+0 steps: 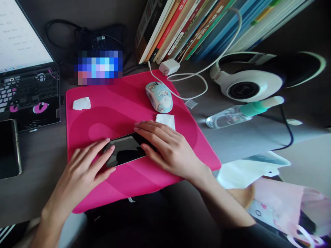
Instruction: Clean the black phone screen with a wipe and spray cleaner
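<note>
A dark, glossy phone [125,150] lies lengthwise on the pink mat [103,117]. At its left end is my left hand [86,165], fingers spread, with fingertips touching the edge and corner. My right hand [168,146] covers the phone's right end, its fingers over the far edge and its thumb on the near part of the screen. Just beyond my right hand sits a white folded wipe [166,121], partly hidden by the fingers. A patterned light-blue mouse [158,97] rests behind the wipe. Another crumpled white wipe [82,103] is on the mat's far left.
An open laptop [28,93] and a second phone [9,150] are at the left. Books [181,31] stand behind, near a white charger [169,66] with cable. Headphones [248,82] and a spray bottle [230,116] lie right; bags [279,203] are below.
</note>
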`<state>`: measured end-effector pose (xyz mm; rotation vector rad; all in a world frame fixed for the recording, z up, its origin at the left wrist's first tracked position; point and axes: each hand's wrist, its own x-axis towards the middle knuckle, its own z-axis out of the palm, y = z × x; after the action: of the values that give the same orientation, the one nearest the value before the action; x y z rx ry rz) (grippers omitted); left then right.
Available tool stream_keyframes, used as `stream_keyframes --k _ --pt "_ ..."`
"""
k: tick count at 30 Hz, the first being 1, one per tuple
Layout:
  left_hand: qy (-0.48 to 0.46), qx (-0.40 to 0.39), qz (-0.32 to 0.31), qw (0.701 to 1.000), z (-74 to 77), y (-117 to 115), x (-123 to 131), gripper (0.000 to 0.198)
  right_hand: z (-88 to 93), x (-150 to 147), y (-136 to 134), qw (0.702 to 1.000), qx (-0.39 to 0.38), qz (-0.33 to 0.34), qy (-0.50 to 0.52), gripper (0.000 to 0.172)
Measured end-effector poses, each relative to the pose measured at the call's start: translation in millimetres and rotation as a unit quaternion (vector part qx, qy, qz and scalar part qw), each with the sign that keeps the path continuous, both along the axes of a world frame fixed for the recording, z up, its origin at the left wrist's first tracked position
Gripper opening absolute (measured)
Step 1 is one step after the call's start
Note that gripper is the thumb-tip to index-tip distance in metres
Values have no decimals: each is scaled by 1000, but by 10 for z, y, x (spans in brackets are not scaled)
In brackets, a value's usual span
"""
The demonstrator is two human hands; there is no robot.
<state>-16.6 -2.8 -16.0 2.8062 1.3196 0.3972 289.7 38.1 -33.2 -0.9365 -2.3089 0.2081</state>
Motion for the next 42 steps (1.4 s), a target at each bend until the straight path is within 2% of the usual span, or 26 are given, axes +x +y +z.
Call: stream_keyframes --k 7,14,25,42 --pt "42 108 -54 992 28 49 89 49 -96 -57 3 999 -29 19 -33 41" --pt "110 141 -61 982 71 -17 158 47 -95 -64 -9 999 -18 21 -39 42" --pt "114 134 -79 981 64 5 131 50 -89 -67 -14 999 7 19 -51 41" --pt "93 122 -75 985 42 -4 125 57 -76 -61 -23 998 -40 18 -41 45"
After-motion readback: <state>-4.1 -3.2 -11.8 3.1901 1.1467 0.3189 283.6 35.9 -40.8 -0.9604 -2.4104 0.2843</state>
